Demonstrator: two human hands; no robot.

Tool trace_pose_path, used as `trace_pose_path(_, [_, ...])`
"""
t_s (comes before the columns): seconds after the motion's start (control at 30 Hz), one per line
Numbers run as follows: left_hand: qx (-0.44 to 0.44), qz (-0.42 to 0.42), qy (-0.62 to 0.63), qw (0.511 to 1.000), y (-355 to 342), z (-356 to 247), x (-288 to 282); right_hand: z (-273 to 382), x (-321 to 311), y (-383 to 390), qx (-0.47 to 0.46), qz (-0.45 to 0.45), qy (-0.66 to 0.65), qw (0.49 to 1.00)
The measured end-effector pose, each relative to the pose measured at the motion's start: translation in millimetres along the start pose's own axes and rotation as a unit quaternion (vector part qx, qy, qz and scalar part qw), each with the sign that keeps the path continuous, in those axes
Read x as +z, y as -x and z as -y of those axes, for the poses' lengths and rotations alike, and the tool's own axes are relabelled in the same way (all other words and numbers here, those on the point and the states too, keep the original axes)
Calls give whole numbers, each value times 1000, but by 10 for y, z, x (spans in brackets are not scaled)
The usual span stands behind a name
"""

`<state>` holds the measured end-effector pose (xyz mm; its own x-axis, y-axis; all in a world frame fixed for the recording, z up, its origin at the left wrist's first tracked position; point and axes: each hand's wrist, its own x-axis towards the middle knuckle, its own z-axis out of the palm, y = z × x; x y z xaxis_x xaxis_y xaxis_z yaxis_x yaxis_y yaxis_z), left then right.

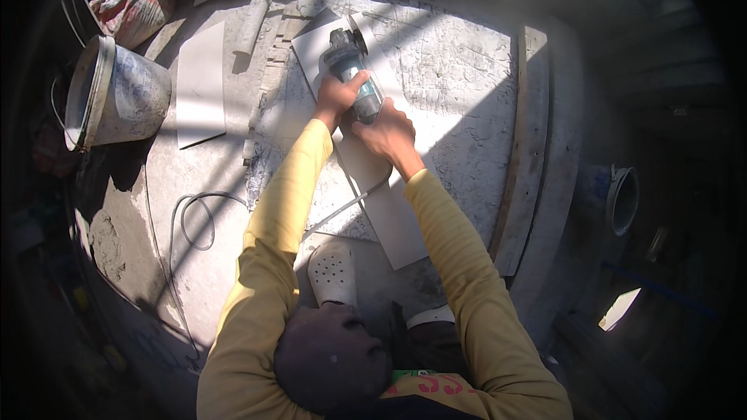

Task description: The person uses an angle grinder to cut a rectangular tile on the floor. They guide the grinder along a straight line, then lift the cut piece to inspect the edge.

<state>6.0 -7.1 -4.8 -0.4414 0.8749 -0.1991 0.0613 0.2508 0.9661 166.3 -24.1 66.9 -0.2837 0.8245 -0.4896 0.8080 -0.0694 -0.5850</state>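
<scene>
My left hand [340,96] is closed round the middle of a teal and black angle grinder [345,57], its thumb across the body. My right hand [387,131] grips the rear end of the tool, closer to me. The disc [355,33] faces up and right, over a long pale tile strip [397,233] lying diagonally on a scuffed white board [451,54]. I cannot tell whether the disc touches the tile. A grey cord [334,210] runs from the grinder back across the tile and loops on the floor.
A bucket [128,93], a bag [136,8], an upright-lying tile piece [201,85] and a roll [257,23] are at left. Timber planks [517,155] line the right, with another bucket [621,198] beyond. My feet [331,272] stand just below the board.
</scene>
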Motion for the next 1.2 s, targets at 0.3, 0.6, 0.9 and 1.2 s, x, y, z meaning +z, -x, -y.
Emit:
trace_pose_path(0.3, [-84,15,-16,996,130,-52,20,-84,20,81,4,8,-3,1000])
trace_pose_path(0.6, [-76,11,-35,996,148,-59,40,-110,39,78,-2,3,-11,1000])
trace_pose_path(0.9, [-90,10,37,995,-158,-34,-33,41,28,-129,-12,-26,10,1000])
trace_pose_path(1.2, [-101,14,39,994,-95,-125,-32,44,-14,-101,-6,-13,2,1000])
